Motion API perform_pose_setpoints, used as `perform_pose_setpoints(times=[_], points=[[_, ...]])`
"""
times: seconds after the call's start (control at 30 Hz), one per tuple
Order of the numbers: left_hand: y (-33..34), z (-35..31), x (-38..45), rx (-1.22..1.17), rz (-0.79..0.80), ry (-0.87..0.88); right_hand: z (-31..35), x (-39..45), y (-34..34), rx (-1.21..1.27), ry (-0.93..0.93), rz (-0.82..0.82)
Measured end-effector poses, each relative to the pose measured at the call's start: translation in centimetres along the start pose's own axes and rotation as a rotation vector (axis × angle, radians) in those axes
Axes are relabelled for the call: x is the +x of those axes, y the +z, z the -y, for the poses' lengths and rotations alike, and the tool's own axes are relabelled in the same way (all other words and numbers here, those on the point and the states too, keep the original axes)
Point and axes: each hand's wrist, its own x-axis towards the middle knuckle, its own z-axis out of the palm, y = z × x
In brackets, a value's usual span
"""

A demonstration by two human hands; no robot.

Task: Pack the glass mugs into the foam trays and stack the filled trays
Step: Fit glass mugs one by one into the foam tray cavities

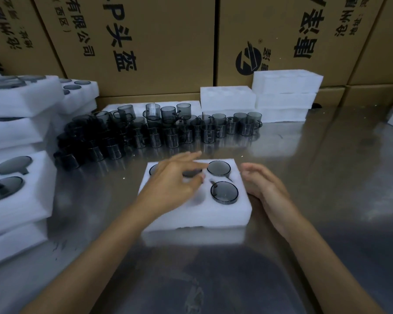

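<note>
A white foam tray (197,214) lies on the steel table in front of me. Smoky grey glass mugs sit in its right-hand pockets, one at the back (218,168) and one nearer me (224,192). My left hand (175,177) hovers over the tray's left and middle pockets with fingers spread, hiding what lies beneath; a dark mug rim shows by its fingertips. My right hand (264,186) rests open against the tray's right edge. Behind the tray stands a crowd of loose grey mugs (154,132).
Stacks of filled foam trays (16,173) rise at the left. Empty foam trays (284,96) are piled at the back right. Large cardboard boxes (145,41) wall off the far side. Bare steel table (327,177) lies to the right.
</note>
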Motion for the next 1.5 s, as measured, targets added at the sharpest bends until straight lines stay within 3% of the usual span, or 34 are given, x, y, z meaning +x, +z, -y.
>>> perform_pose_setpoints(times=[0.1, 0.17, 0.27, 0.33, 0.53, 0.67, 0.77, 0.93, 1.0, 1.13, 1.2, 1.33, 1.43, 1.5], points=[[-3.1, 3.3, 3.7, 0.046, -0.236, -0.175, -1.0, 1.4, 0.8, -0.008, -0.076, -0.304], [-5.2, 7.0, 6.5, 0.129, -0.357, -0.368, -1.2, 2.6, 1.4, -0.097, -0.074, -0.397], [-7.8, 13.1, 8.9, 0.274, -0.398, -0.743, -1.2, 4.2, 2.5, -0.248, -0.009, -0.484], [-9.1, 16.4, 9.2, 0.327, -0.411, -0.882, -1.2, 4.7, 3.0, -0.368, 0.035, -0.58], [-12.1, 21.3, 10.2, 0.337, -0.463, -0.974, -1.3, 5.2, 3.1, -0.521, 0.042, -0.649], [-13.5, 22.9, 11.0, 0.316, -0.383, -1.028, -1.4, 5.2, 3.2, -0.528, 0.035, -0.65], [-13.7, 24.0, 10.9, 0.302, -0.415, -0.996, -1.5, 5.3, 3.2, -0.525, 0.025, -0.644], [-12.1, 22.4, 10.2, 0.298, -0.659, -0.891, -1.4, 5.3, 3.1, -0.527, 0.038, -0.652], [-11.3, 20.5, 10.1, 0.26, -0.737, -0.772, -1.3, 5.2, 3.1, -0.516, 0.039, -0.65], [-8.8, 15.7, 9.3, 0.098, -0.723, -0.411, -1.3, 5.0, 3.0, -0.478, 0.028, -0.625], [-7.4, 12.5, 7.9, -0.061, -0.629, -0.269, -1.4, 4.8, 2.7, -0.366, -0.022, -0.578], [-5.1, 5.8, 4.0, -0.539, -0.243, -0.078, -0.7, 4.1, 2.2, -0.062, -0.141, -0.445], [-4.5, 2.3, 1.8, -0.626, -0.047, -0.024, 1.6, 3.0, 2.1, 0.025, -0.203, -0.301], [-4.6, 1.0, 0.8, -0.616, 0.066, -0.024, 3.3, 1.8, 2.1, 0.018, -0.259, -0.071]])
